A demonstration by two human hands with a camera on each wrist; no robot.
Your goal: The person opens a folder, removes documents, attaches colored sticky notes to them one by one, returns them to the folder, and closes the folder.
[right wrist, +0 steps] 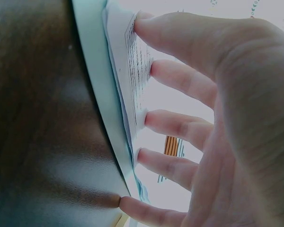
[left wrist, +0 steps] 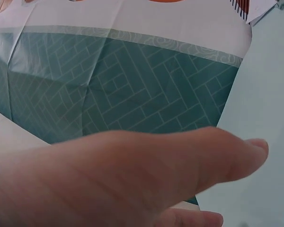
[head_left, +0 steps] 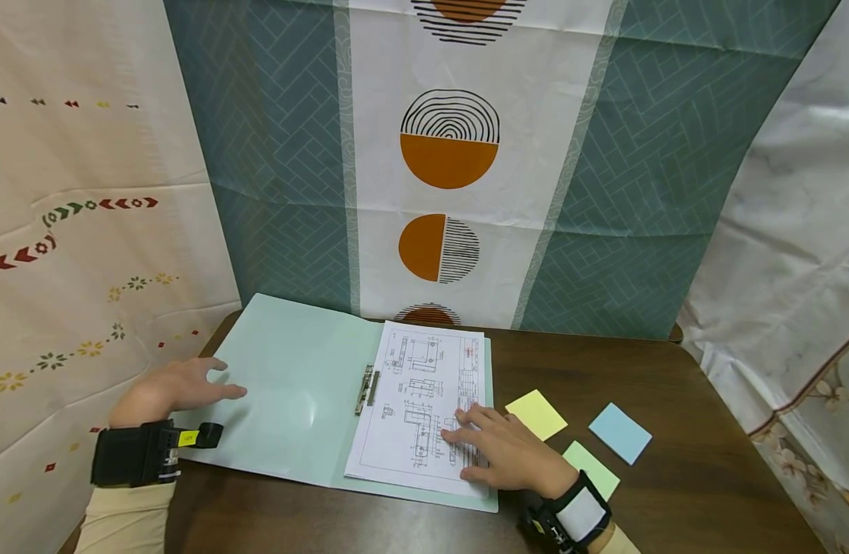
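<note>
A pale green folder lies opened flat on the table, with a stack of printed technical drawings on its right side. Beside the stack's left edge is a metal clip. My right hand rests spread fingertips on the drawings near their lower right edge. In the right wrist view, the little finger reaches past the folder's edge to the wood. My left hand is over the left edge of the folder's cover, thumb extended, holding nothing. Its thumb overlaps the cover's edge in the left wrist view.
Right of the folder, yellow, blue and green sticky notes lie on the brown wooden table. The green one is partly behind my right wrist. A patterned cloth hangs along the table's back edge.
</note>
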